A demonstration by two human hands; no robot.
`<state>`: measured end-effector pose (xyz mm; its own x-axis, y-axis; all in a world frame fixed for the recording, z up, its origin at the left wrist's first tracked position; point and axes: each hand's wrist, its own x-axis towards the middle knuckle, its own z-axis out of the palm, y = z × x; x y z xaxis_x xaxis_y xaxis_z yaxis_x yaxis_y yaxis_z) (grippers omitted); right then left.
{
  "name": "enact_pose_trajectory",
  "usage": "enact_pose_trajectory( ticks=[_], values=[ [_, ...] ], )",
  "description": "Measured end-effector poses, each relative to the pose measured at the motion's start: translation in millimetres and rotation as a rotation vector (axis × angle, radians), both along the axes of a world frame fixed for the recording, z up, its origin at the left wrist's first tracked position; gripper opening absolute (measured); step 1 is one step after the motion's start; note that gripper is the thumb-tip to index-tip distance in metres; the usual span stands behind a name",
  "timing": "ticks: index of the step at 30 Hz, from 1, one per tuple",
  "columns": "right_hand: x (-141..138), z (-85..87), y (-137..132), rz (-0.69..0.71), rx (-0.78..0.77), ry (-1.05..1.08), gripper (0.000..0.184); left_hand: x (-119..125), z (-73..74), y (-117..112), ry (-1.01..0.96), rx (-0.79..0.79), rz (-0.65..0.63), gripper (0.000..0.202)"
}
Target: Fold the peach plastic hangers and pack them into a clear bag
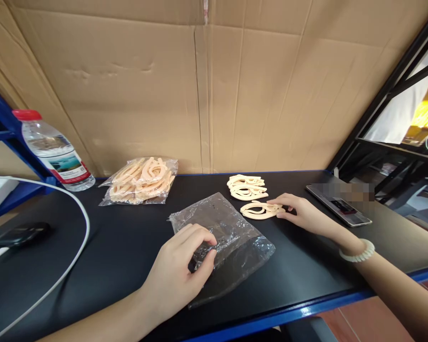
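My right hand (301,213), with a pale beaded bracelet at the wrist, has thumb and fingers around the right end of a flat, cream-coloured looped piece (255,213) lying on the black table. What this piece is made of I cannot tell. Just behind it lies a small pile of similar cream looped pieces (246,186). A clear plastic bag (231,228) is spread flat in the middle of the table. Over the bag's near left part is my left hand (185,261), its fingers curled and a small gap between thumb and index finger, nothing visible in them.
A filled clear bag (139,183) of the same cream pieces stands at the back left, beside a red-capped water bottle (57,152). A white cable (87,223) and a black device (21,234) are at left. A phone (338,205) lies at right. Cardboard (128,85) walls the back.
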<state>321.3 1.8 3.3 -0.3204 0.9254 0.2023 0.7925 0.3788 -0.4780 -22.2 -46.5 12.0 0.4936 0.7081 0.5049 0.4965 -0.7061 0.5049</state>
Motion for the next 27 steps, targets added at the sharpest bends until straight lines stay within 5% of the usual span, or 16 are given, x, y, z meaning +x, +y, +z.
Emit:
enact_pose_trajectory(
  ticks=[10,27],
  values=[
    [-1,-13.9,-48,-0.09,0.149,-0.012,0.032,0,0.8,1,0.004,0.018,-0.01,0.01],
    [0,-1.2,-33,-0.23,-0.263,0.215,0.035,1,4.6,2,0.048,0.049,0.013,0.009]
  ],
)
